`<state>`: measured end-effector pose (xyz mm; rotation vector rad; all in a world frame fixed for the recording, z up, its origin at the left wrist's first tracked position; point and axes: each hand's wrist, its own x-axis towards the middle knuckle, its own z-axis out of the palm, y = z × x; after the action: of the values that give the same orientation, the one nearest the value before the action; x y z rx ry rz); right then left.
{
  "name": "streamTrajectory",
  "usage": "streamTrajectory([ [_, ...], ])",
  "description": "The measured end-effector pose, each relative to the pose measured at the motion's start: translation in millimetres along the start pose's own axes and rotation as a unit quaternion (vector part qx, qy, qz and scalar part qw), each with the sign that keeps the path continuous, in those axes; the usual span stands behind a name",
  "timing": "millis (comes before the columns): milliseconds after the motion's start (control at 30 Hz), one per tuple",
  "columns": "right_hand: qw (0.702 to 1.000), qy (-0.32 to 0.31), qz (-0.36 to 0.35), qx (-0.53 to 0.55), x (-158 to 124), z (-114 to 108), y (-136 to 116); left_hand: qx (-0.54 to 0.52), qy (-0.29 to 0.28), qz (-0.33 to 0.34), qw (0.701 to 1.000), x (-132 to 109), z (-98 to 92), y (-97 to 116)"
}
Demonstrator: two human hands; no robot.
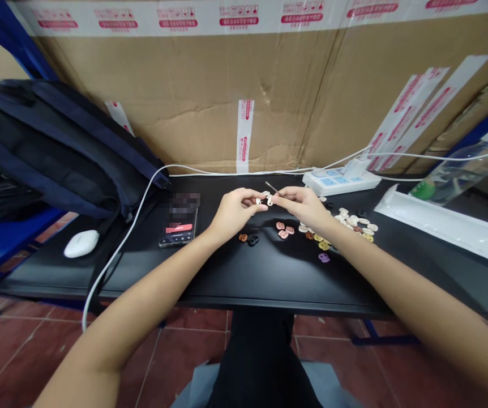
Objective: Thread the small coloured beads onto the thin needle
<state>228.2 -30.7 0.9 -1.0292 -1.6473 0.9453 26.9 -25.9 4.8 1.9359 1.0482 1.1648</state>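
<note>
My left hand (pixel 234 211) and my right hand (pixel 301 205) meet above the black table (pixel 248 272), fingertips pinched together. Between them sit small white button-like pieces (pixel 266 198), the left hand pinching one. A thin dark pin or needle (pixel 271 186) sticks up from my right hand's pinch. Below the hands lie loose coloured pieces: an orange and a black one (pixel 248 238), two pink ones (pixel 284 230), a purple one (pixel 324 258). A heap of white, yellow and brown pieces (pixel 354 222) lies to the right, by my right wrist.
A phone (pixel 178 228) lies left of my hands, a white mouse (pixel 81 243) farther left, with a dark backpack (pixel 57 147) behind. A white power strip (pixel 341 180) and cable run along the cardboard boxes (pixel 227 85). A clear bottle (pixel 460 170) and a white strip (pixel 448 224) lie right.
</note>
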Motion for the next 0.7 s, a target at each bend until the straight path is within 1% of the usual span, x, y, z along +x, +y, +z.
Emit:
streamTrajectory([
  [133,1.0,0.002,0.002,-0.007,1,-1,5,0.093,0.022,0.001,0.995,8,-14.3,1],
  [233,1.0,-0.002,-0.002,-0.017,0,0,6,0.173,0.008,-0.024,0.985,15,-32.6,0],
  [333,0.999,-0.005,-0.014,-0.042,-1,3,5,0.218,-0.057,-0.07,0.972,20,-52.0,-4],
  [400,0.998,-0.009,-0.023,-0.059,-2,4,4,0.228,-0.087,-0.08,0.966,23,-62.4,-7],
  [500,0.996,-0.023,-0.034,-0.08,-3,5,3,0.249,-0.102,-0.097,0.958,26,-73.1,-15],
  [600,0.994,-0.03,-0.044,-0.094,-4,6,3,0.258,-0.112,-0.12,0.952,29,-79.5,-24],
  [667,0.994,-0.031,-0.031,-0.099,-5,7,2,0.262,-0.131,-0.119,0.949,31,-82.4,-30],
  [700,0.994,-0.036,-0.012,-0.1,-6,7,2,0.26,-0.146,-0.115,0.947,31,-83.5,-32],
])
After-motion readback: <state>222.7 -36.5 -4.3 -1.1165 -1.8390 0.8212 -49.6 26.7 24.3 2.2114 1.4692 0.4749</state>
